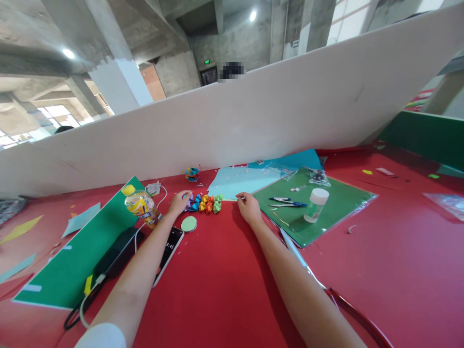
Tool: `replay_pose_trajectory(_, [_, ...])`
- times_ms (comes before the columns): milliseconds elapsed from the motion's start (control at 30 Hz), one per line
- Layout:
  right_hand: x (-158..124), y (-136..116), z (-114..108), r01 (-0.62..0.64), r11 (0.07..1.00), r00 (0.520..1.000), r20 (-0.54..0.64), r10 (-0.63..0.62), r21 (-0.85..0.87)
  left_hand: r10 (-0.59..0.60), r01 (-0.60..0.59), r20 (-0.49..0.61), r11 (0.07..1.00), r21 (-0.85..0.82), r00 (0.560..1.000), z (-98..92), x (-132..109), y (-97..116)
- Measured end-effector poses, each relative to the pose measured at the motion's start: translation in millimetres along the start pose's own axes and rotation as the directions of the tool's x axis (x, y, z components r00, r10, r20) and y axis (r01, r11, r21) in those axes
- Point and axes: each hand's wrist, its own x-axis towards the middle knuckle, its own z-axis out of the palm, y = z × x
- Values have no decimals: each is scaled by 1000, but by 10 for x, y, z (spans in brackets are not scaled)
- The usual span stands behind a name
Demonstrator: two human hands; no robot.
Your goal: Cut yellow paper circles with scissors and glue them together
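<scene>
From where I'm standing, the person's left hand is reaching to the purple end of a row of crumpled paper pieces, its fingers nearly together and touching that end; I cannot tell whether they are gripping it. The row is lying on the red table between both hands, running purple, blue, yellow, orange and green. The right hand is resting just beyond the green end, apart from it, fingers loosely curled; I cannot make out anything in them. A light-blue sheet is lying behind. Nearer the left forearm, a pale-green disc is sitting beside a phone, with a drink bottle leaning beyond. To the right, a white-capped container is standing on a green mat, near some pens.
</scene>
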Motion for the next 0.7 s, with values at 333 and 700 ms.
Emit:
replay_pose_trajectory(333, [1, 11, -5, -1, 1000, 1000, -2, 1, -2, 48, -44, 50, 997, -66, 998, 124, 12, 38])
replay_pose_trajectory(700, [-6, -2, -12, -5, 1000, 1000, -2, 5, -6, 32, -28, 56, 997, -71, 998, 182, 31, 52])
